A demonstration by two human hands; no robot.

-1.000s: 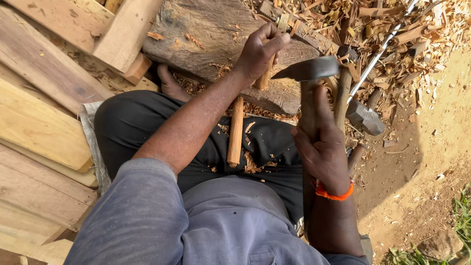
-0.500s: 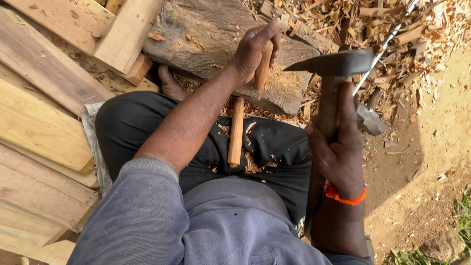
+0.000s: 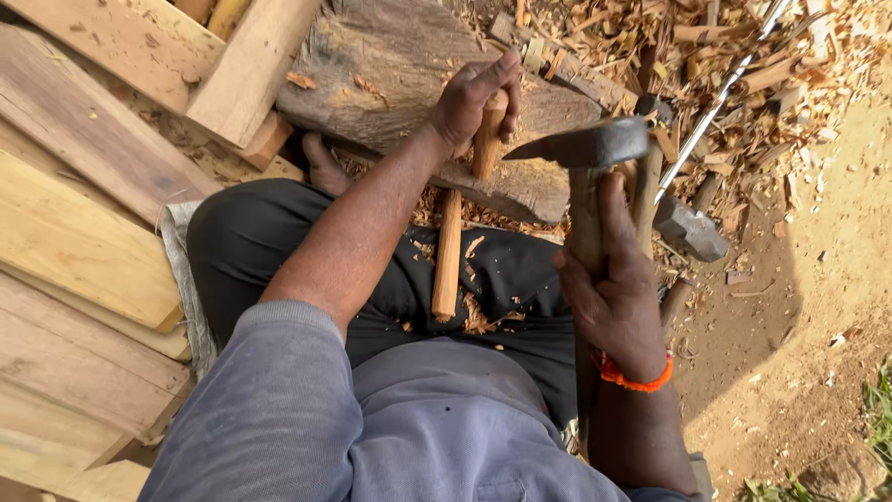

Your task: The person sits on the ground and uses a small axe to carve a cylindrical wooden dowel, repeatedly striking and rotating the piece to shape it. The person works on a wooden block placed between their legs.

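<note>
My left hand [image 3: 472,98] grips the top of a round wooden stick [image 3: 448,256], holding it upright against a rough wooden chopping block [image 3: 390,70]; the stick's lower end rests on my lap. My right hand [image 3: 613,293] is closed on the wooden handle of an adze-like tool whose dark metal head [image 3: 581,147] is raised just right of the stick, blade pointing left toward it. An orange band sits on my right wrist. Wood shavings lie on my dark trousers.
Pale sawn planks [image 3: 65,242] are stacked at the left. A pile of wood chips and offcuts [image 3: 743,65] covers the ground at upper right, with a thin metal rod [image 3: 720,102] and a second hammer-like head [image 3: 689,228] lying there. My bare foot [image 3: 325,167] rests by the block.
The tool's head has risen and swung right, away from the stick, then come back a little toward it. My left hand keeps the stick against the block.
</note>
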